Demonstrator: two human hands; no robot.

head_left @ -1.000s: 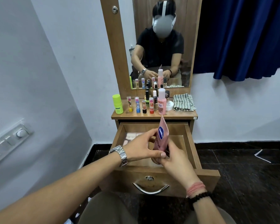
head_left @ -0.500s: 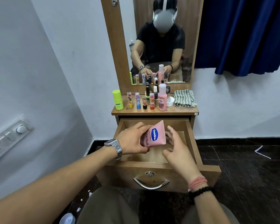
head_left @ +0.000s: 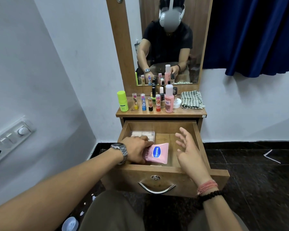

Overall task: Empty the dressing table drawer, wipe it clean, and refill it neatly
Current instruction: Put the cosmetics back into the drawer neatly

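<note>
Left hand (head_left: 137, 151) holding pink tube (head_left: 157, 153) in drawer (head_left: 198, 140), right side bare

Domestic bedroom or dressing corner. Indicated by: narrow wood-laminate dressing table (head_left: 187, 113) set against a white painted wall (head_left: 73, 47), tall wood-framed mirror (head_left: 167, 47) mounted above it. Small cosmetic bottles and lip-balm sticks (head_left: 150, 102) are lined up on top beside a folded striped cloth (head_left: 191, 99). Dark blue curtain (head_left: 257, 34) is hung at right. Wall switch-and-socket panel (head_left: 8, 140) is fitted at left. Dark polished stone floor (head_left: 257, 172).
</note>
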